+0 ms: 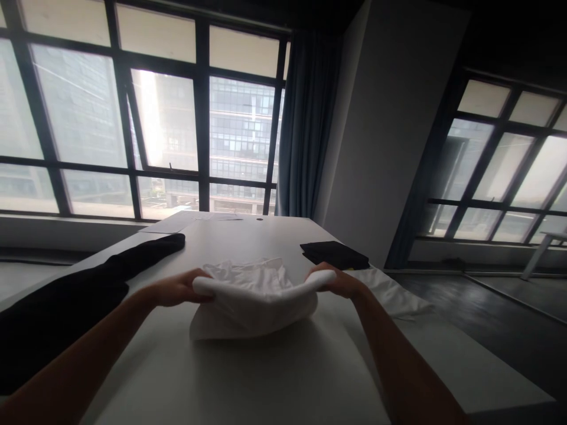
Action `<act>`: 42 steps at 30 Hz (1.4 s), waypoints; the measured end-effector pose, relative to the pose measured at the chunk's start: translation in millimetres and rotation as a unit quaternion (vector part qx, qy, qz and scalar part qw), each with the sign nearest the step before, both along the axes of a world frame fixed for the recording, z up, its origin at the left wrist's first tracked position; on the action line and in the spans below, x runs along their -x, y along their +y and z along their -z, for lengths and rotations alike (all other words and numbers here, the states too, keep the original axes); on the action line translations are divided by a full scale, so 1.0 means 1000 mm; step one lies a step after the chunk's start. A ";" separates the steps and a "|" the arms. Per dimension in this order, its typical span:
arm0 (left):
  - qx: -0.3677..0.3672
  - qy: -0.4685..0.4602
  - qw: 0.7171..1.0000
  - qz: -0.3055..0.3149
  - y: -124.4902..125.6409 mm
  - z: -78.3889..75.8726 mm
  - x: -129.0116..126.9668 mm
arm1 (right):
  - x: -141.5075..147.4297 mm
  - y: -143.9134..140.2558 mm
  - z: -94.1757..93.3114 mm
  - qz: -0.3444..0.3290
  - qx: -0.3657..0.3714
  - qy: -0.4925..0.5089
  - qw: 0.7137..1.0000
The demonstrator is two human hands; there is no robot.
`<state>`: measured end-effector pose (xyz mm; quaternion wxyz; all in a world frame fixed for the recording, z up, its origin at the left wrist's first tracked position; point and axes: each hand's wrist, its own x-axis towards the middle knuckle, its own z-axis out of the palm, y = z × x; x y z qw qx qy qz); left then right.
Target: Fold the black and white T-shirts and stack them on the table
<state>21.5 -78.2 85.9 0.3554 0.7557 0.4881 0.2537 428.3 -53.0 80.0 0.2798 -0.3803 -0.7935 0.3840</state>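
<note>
A white cloth garment (257, 313) is stretched between my two hands above the white table (248, 389). Its near edge is doubled over and sags in the middle, while the far part lies crumpled behind. My left hand (179, 287) is closed on the left end of that folded edge. On the other end, my right hand (339, 280) grips the same edge with fingers wrapped over it. The cloth hides some fingertips. What kind of garment it is, I cannot tell.
Black clothing (88, 295) lies spread along the table's left side. A folded black garment (334, 254) sits at the right, beside another white cloth (390, 292) reaching the right edge. Papers (172, 222) rest at the far left. Windows and a blue curtain (305, 130) stand beyond.
</note>
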 end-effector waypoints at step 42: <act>-0.181 0.277 0.944 0.005 0.051 0.105 -0.038 | 0.082 0.024 0.068 0.212 -0.255 -0.287 0.899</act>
